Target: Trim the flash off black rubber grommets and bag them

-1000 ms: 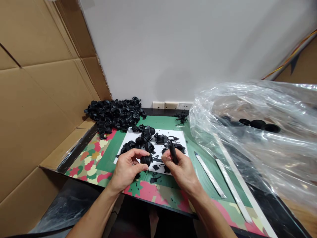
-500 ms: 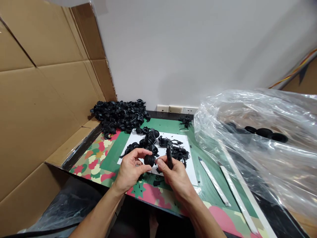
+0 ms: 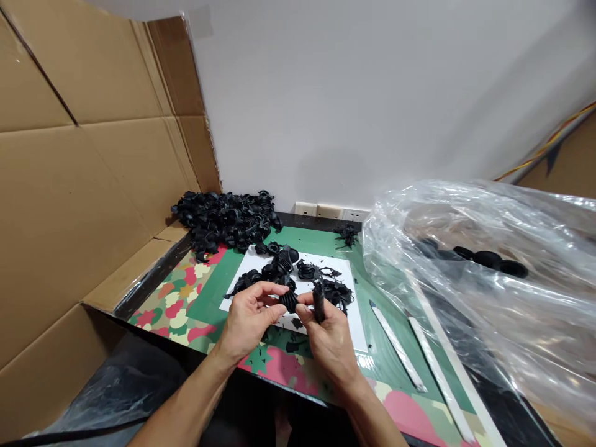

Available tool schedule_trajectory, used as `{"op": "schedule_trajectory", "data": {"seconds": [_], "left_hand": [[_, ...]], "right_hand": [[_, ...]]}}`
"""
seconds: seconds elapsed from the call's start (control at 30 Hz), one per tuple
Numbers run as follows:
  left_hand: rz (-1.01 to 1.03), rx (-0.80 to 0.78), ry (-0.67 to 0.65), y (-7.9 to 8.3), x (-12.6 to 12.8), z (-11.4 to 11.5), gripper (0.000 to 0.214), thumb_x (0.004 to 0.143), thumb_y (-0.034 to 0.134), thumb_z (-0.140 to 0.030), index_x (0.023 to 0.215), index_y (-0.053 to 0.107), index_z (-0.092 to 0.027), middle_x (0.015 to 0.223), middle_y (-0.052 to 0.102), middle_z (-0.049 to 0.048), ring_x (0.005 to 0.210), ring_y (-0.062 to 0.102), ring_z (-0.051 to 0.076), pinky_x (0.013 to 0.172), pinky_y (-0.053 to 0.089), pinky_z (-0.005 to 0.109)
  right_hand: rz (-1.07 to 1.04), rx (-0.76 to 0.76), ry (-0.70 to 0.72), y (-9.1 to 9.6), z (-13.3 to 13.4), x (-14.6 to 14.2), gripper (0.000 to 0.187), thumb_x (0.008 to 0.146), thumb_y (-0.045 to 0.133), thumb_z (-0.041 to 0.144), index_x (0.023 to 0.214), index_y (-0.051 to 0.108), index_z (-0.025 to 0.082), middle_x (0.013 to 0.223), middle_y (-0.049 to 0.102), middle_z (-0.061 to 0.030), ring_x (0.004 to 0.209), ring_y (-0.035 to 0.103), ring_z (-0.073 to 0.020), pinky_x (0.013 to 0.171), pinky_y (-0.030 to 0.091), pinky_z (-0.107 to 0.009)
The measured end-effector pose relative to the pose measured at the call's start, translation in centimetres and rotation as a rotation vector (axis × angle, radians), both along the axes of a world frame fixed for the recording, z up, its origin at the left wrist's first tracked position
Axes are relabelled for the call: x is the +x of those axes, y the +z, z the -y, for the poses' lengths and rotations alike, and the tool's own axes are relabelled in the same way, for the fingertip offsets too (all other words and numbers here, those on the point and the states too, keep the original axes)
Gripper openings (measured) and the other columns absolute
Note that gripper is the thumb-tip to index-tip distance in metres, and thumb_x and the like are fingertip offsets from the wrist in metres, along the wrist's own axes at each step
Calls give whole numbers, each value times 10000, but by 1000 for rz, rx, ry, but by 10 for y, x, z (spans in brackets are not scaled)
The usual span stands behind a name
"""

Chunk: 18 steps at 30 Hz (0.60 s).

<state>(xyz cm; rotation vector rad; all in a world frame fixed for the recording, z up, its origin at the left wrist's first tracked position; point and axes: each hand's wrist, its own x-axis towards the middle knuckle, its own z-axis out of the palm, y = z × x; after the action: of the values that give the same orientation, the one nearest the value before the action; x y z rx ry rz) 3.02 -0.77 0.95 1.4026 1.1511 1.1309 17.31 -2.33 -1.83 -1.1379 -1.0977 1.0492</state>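
A black ribbed rubber bellows (image 3: 288,300) is pinched between the thumb and fingers of my left hand (image 3: 248,316). My right hand (image 3: 329,338) is closed round a dark stick-like handle (image 3: 319,299) that points upward; the kind of tool does not show. The right thumb and forefinger meet at the right side of the bellows. Behind both hands, more black ribbed rubber pieces (image 3: 279,264) lie on a white sheet (image 3: 356,323). Black rubber scraps (image 3: 339,293) are heaped just beyond the right hand.
A large pile of black rubber parts (image 3: 226,217) fills the back left corner beside a cardboard wall (image 3: 125,155). Two white strips with dark tips (image 3: 398,347) lie on the green mat (image 3: 311,237). A clear plastic bag (image 3: 447,211) with black round pieces (image 3: 487,258) stands at right.
The bellows has shifted slightly right and been turned, so its ribs now run more upright. My right fingers have closed in against its right side. The view has moved a little.
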Motion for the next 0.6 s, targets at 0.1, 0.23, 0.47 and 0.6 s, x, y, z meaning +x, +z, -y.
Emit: {"op": "schedule_trajectory", "data": {"seconds": [0.1, 0.23, 0.47, 0.6], "left_hand": [[20, 25, 18, 3, 2, 1, 214, 709, 665, -175, 916, 713, -153, 839, 735, 58, 697, 650, 147, 594, 533, 227], [55, 92, 188, 5, -4, 0, 68, 724, 651, -200, 719, 696, -150, 686, 714, 39, 596, 662, 144, 564, 541, 236], [-85, 122, 114, 2, 2, 8, 177, 682, 749, -263, 824, 711, -164, 652, 669, 7, 581, 609, 127, 552, 502, 220], [-117, 75, 126, 6, 10, 8, 218, 642, 775, -281, 806, 692, -162, 600, 637, -13, 546, 589, 122, 527, 484, 213]], "right_hand": [[-185, -128, 30, -1, -2, 1, 281, 654, 699, 430, 702, 585, 179, 499, 401, 68, 439, 321, -83, 433, 279, -225], [-435, -238, 17, -1, -4, 9, 413, 565, 783, 491, 703, 537, 189, 482, 358, 98, 375, 232, -38, 377, 189, -197], [-221, -129, -105, -5, -1, 6, 366, 627, 743, 503, 711, 605, 174, 517, 435, 60, 411, 312, -67, 379, 228, -212], [-250, -154, -61, -2, 2, -1, 348, 609, 755, 476, 682, 605, 170, 533, 479, 48, 410, 299, -58, 380, 222, -210]]}}
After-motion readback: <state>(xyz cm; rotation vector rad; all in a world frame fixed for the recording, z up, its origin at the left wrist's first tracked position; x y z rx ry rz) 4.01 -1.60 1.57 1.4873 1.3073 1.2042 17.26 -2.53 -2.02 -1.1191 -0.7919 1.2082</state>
